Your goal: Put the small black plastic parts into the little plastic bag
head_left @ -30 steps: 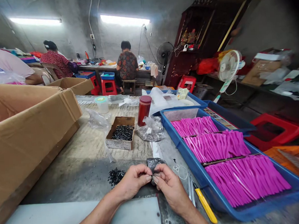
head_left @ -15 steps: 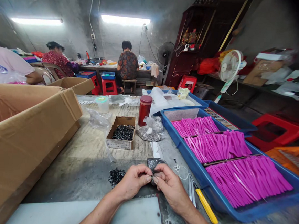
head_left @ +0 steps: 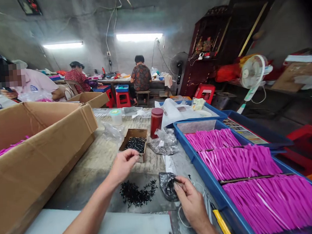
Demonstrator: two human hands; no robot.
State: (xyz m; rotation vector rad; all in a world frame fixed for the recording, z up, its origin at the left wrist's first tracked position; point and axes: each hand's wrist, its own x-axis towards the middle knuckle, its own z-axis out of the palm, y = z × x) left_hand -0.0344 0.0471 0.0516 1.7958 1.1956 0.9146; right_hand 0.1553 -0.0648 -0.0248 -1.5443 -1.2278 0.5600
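Observation:
My left hand (head_left: pixel 126 165) hovers at the near edge of a small cardboard box (head_left: pixel 142 157) filled with small black parts (head_left: pixel 136 144). Its thumb and fingertips are pinched together, and whatever lies between them is too small to tell. Below it, a loose pile of small black pieces (head_left: pixel 137 193) spreads over the dark tabletop. My right hand (head_left: pixel 191 199) is closed at the right edge of a black plastic bag (head_left: pixel 166 185). Its thumb and index finger pinch something dark that I cannot make out.
A blue tray (head_left: pixel 193 156) of purple strips (head_left: pixel 240 160) stands at the right, beside a yellow-handled tool (head_left: pixel 222 225). A large cardboard box (head_left: pixel 66 138) flanks the left. A red canister (head_left: pixel 156 122) and a clear bag (head_left: pixel 163 141) stand beyond. Several people (head_left: pixel 141 76) sit farther back.
My hands have moved apart: the left went forward to the small box, the right stayed by the black bag. The black pile shows more fully. The camera view has tilted up and shifted left.

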